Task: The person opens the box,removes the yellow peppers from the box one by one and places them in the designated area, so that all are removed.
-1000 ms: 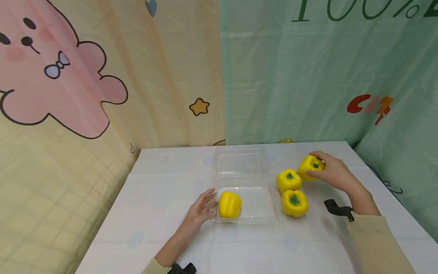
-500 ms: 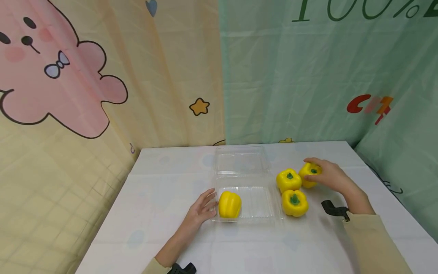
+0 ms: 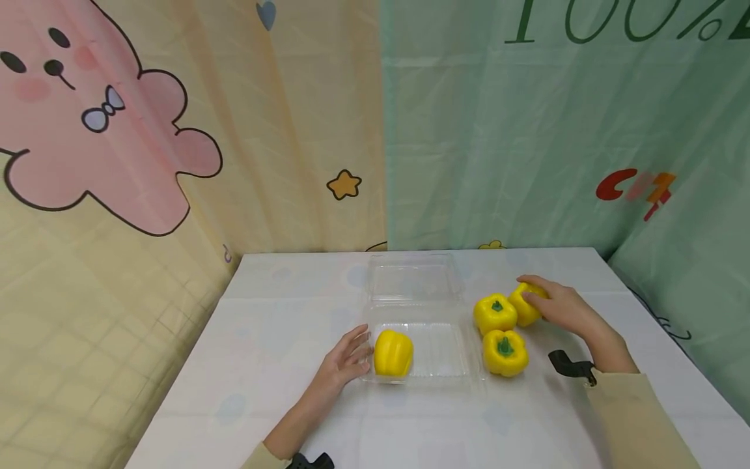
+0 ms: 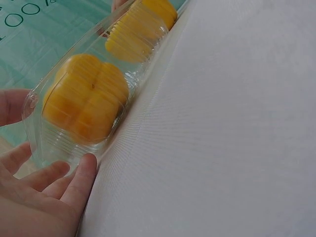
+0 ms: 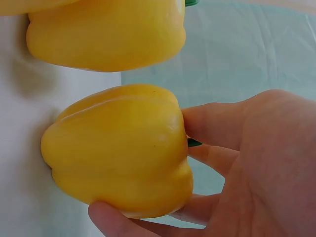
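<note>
My right hand (image 3: 565, 306) holds a yellow bell pepper (image 5: 118, 153), thumb and fingers around its stem end. In the head view that pepper (image 3: 523, 311) overlaps the back right of another yellow bell pepper (image 3: 494, 314). A third pepper (image 3: 505, 354) with a green stem stands in front of them. The clear plastic clamshell box (image 3: 439, 348) lies open at the middle of the table. One yellow pepper (image 3: 393, 353) lies on its side in its left end. My left hand (image 3: 346, 358) rests at the box's left edge, its fingers (image 4: 84, 180) spread against the clear wall.
The box's clear lid (image 3: 413, 279) lies folded back toward the rear of the white-covered table (image 3: 263, 391). A patterned curtain (image 3: 293, 130) hangs behind the table. Black wrist mounts (image 3: 571, 366) sit at both cuffs.
My right hand has shifted slightly left and toward me with its pepper, closer to the two standing peppers. The left hand and the box stay in place. The head view has tilted slightly.
</note>
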The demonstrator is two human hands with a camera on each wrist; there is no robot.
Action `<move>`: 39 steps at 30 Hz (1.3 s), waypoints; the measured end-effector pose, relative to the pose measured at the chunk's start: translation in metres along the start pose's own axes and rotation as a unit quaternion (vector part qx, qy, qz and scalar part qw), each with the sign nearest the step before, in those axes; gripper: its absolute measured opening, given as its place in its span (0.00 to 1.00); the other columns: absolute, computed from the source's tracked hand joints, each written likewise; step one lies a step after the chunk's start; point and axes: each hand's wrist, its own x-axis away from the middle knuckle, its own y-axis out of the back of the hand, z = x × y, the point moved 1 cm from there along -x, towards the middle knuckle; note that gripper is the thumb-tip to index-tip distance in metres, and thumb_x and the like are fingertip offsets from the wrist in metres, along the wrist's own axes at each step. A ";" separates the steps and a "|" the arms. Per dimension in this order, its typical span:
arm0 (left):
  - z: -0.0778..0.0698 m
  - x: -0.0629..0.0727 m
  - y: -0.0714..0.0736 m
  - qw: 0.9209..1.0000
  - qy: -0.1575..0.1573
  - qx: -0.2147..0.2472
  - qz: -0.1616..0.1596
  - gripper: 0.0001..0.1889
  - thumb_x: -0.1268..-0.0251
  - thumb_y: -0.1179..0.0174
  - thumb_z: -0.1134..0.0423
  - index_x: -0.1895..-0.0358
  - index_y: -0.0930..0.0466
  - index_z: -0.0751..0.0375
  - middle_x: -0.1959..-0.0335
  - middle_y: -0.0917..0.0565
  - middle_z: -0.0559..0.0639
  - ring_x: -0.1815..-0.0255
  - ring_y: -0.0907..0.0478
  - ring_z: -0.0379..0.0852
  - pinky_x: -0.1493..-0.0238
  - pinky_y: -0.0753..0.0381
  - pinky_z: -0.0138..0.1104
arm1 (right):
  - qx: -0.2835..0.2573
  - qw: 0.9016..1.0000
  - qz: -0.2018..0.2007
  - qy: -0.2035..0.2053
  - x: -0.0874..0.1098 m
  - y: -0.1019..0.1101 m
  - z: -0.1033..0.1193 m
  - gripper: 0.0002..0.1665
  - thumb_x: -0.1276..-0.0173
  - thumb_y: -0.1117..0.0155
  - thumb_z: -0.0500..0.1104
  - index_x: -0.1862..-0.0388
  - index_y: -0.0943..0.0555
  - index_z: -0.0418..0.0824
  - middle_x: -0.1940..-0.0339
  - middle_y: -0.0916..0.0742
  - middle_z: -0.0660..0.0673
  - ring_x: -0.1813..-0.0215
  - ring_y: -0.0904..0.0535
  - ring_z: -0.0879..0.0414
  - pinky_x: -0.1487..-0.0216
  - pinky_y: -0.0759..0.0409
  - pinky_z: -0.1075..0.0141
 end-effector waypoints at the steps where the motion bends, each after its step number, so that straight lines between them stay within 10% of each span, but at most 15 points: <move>1: 0.000 0.000 0.000 1.000 0.000 0.001 0.002 0.36 0.27 0.45 0.67 0.20 0.48 0.54 0.20 0.44 0.58 0.24 0.41 0.59 0.26 0.41 0.54 | -0.003 1.000 0.000 0.001 0.001 0.000 -0.001 0.33 0.19 0.51 0.55 0.24 0.36 0.38 0.32 0.29 0.25 0.46 0.23 0.37 0.55 0.15 0.50; 29: 0.001 -0.001 0.000 1.000 -0.002 -0.001 0.000 0.36 0.27 0.45 0.67 0.20 0.47 0.53 0.20 0.44 0.58 0.24 0.41 0.59 0.26 0.41 0.54 | 0.025 1.000 0.012 0.005 0.010 0.001 0.005 0.40 0.23 0.47 0.62 0.25 0.35 0.36 0.33 0.28 0.22 0.53 0.19 0.40 0.64 0.15 0.56; 39: 0.002 -0.001 0.000 1.000 0.003 -0.005 -0.005 0.36 0.27 0.44 0.66 0.20 0.46 0.51 0.20 0.44 0.57 0.24 0.40 0.58 0.27 0.37 0.51 | 0.057 0.998 -0.007 0.004 0.011 0.003 0.009 0.44 0.23 0.53 0.67 0.25 0.36 0.35 0.33 0.28 0.22 0.35 0.32 0.25 0.43 0.30 0.31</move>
